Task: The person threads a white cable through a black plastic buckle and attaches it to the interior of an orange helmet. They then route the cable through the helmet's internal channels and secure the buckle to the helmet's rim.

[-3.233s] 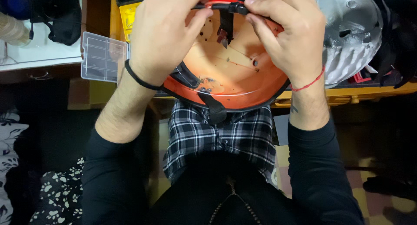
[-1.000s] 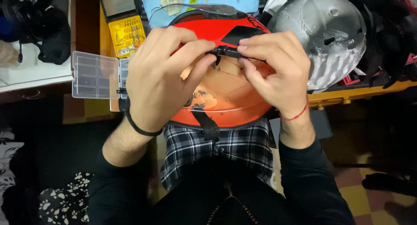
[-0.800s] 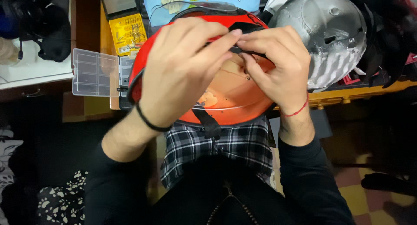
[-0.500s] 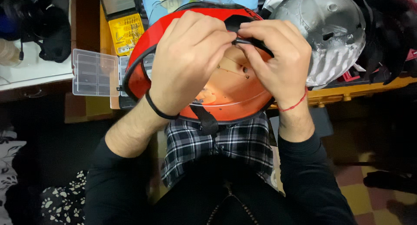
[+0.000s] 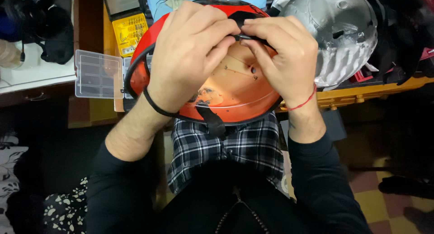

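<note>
Two hands: both up on one orange helmet shell, fingertips meeting at a black strap near its far rim.
Far left: dark headphones (image 5: pixel 45 33) and black clutter parked on a white ledge, well apart from the work.
Parts box: clear compartmented organiser (image 5: pixel 97 74) lying flat just left of the shell, within reach of the left hand; contents too faint to tell.
Yellow bit case: yellow screwdriver-bit holder (image 5: pixel 129 33) beyond the organiser, flat on the wooden bench (image 5: pixel 361 91), partly behind the shell's rim.
Left hand: left hand (image 5: pixel 190 57) curled over the shell's left half, fingers closed narrow, thumb and forefinger pinching the strap end; black band around the wrist.
Helmet shell: orange helmet shell (image 5: pixel 235 96) turned hollow side up, near edge propped against the plaid shirt at the lap, far edge on the bench; likely held so for looking straight into the inside.
Strap: black strap (image 5: pixel 244 23) drawn taut between the two pinches at the far rim; second black strap (image 5: pixel 212 123) hanging slack over the near rim.
Right hand: right hand (image 5: pixel 282 57) arched over the shell's right half, fingers closed narrow on the same strap, touching the left fingertips; red thread around the wrist.
Silver shell: silver helmet shell (image 5: pixel 337 33) resting on the bench just right of the orange one, set aside, untouched.
Far right: dark bags or cloth heaped on the bench end, detail unclear.
</note>
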